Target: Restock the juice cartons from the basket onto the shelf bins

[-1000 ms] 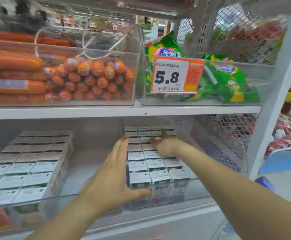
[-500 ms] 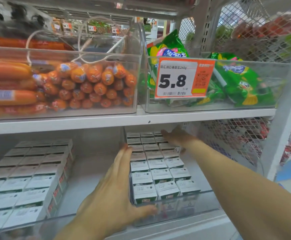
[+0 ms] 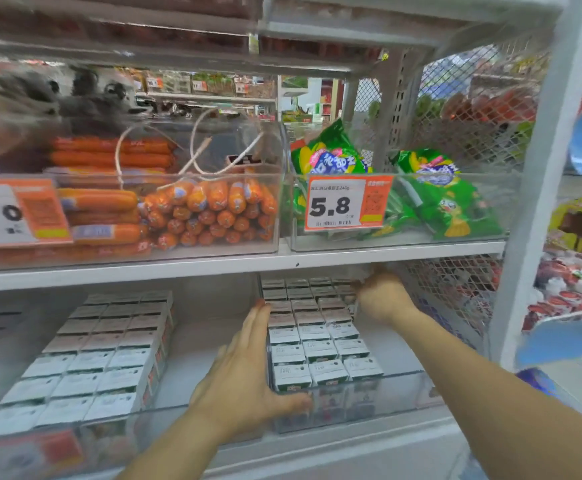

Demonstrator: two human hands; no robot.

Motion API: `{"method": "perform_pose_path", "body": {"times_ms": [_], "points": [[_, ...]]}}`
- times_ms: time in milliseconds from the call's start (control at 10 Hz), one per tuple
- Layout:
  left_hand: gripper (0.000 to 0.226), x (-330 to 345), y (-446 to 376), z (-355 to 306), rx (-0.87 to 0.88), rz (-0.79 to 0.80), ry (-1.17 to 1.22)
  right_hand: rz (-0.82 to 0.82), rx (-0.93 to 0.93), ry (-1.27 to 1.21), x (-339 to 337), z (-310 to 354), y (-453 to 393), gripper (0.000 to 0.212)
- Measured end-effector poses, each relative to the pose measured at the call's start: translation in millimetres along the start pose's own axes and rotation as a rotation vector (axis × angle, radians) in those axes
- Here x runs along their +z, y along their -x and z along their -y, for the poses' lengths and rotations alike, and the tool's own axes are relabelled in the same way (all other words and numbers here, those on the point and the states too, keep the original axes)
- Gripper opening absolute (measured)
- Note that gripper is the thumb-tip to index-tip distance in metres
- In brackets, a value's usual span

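**Hands squaring up the carton block in the right-hand bin**

While the shelf unit (image 3: 213,268) fills the whole view, the work sits on its lower level, where two clear bins hold juice cartons. The left bin (image 3: 116,415) carries a full block of cartons (image 3: 85,362). The right bin (image 3: 386,386) holds a tighter block of juice cartons (image 3: 313,334), three across and running deep to the back. The basket is not in view.

Over the last second the right hand (image 3: 383,299) has reached further back, from the middle of the rows to the far right corner under the shelf above; its fingers are blurred and partly hidden, so I cannot tell how they lie. The left hand (image 3: 248,372) has stayed flat against the block's left side, fingers straight and together, thumb along the bin's front edge, holding nothing.

This looks like tidying already-placed cartons, likely making room for more.
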State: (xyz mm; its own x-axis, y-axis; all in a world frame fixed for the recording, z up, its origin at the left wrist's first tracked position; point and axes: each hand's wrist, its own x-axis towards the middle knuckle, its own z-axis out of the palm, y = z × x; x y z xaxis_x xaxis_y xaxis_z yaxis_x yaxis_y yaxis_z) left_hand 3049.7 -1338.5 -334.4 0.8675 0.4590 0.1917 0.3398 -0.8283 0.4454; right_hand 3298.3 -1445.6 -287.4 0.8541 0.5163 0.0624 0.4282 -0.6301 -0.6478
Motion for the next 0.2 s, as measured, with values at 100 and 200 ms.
{"method": "perform_pose_path", "body": {"times_ms": [100,200], "points": [[0.138,-6.6,5.5,-4.8,-0.009,0.031,0.021,-0.021,-0.157,-0.048,-17.0,15.1,66.9,0.015],[0.117,-15.8,7.7,-5.6,0.036,-0.025,0.112,-0.068,-0.232,-0.18,-29.9,31.4,122.4,0.014]]}}
